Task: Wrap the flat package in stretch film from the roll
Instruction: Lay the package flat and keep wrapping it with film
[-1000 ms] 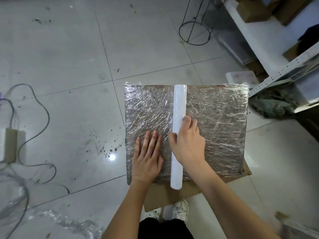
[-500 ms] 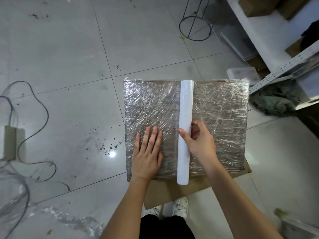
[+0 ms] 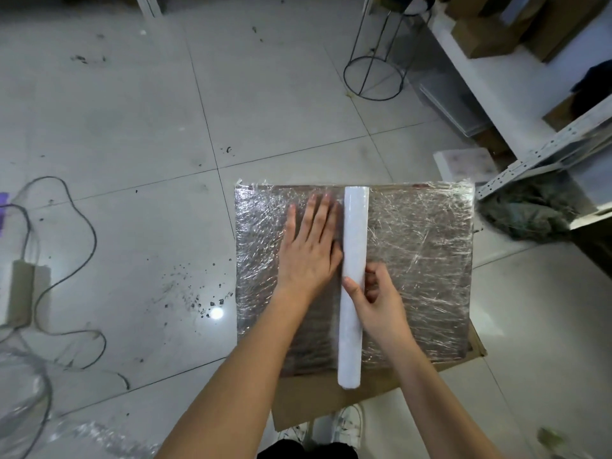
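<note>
The package [image 3: 414, 260], flat and already covered in shiny stretch film, lies on a sheet of cardboard [image 3: 318, 402] on the tiled floor [image 3: 132, 127] just in front of my shoes [image 3: 347, 425]. The white roll [image 3: 353, 283] lies across the package from far edge to near edge, its near end overhanging onto the cardboard. My left hand [image 3: 309, 250] presses flat on the film, fingers straight and spread, just left of the roll and touching it. My right hand [image 3: 374, 299] grips the roll near its middle, thumb on its left side, fingers curled at its right.
</note>
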The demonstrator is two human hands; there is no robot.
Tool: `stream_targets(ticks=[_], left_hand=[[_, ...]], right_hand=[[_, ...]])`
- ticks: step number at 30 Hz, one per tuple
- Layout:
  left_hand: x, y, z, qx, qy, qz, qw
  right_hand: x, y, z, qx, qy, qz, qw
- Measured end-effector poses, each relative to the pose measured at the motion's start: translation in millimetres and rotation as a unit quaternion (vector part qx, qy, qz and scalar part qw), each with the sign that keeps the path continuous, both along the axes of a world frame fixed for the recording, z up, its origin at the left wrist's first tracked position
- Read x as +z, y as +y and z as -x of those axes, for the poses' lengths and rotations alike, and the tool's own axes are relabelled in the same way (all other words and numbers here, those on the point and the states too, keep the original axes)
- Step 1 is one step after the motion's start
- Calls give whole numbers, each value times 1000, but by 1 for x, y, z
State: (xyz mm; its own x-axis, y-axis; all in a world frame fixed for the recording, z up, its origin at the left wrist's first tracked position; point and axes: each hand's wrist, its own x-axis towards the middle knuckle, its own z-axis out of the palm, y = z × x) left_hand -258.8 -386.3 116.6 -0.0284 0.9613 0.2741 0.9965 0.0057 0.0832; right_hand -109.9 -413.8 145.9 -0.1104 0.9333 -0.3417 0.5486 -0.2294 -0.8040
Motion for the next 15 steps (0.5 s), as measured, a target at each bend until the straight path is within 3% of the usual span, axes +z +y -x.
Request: stream_targets(ticks=[12,15], left_hand=[[-18,-1,2,31,-13,-52,998],[-16,2,0,40,-12,-46,998]], right_hand=[[-2,-4,-4,36,-1,-7,999],[1,-3,0,64,-68,-37,995]])
